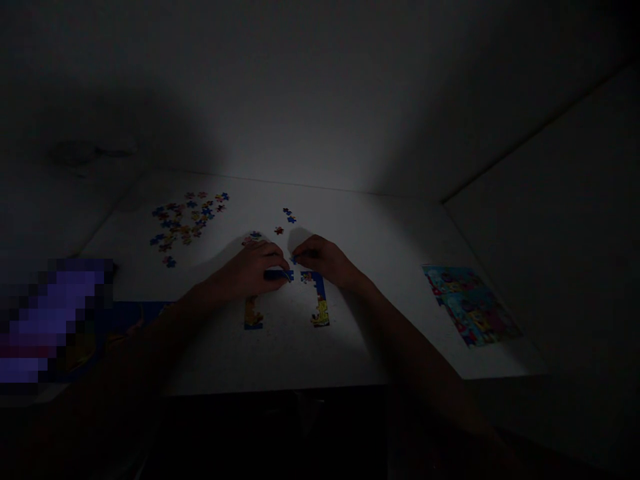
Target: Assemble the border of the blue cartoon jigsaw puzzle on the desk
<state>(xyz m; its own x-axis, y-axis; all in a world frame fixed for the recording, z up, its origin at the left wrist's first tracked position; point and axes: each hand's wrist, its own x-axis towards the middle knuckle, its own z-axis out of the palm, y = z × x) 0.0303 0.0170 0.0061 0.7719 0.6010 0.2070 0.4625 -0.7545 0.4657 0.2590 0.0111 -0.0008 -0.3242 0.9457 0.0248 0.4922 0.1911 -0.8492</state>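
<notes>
Looks like only a few jigsaw strips (320, 301) are joined so far, the left hand (250, 270) pinching narrow on the blue strip (278, 275), the right hand (320, 260) curled just beside it, can't tell if it's holding anything, and plenty of loose pieces (183, 220) left on the surface (350, 220).

On my feed, a colourful printed picture sheet (471, 305) lies flat near the right edge of the white table (380, 227). At lower left, a pixelated purple object (50, 320) sits beside a dark blue item (130, 320), which is too dim to identify.
</notes>
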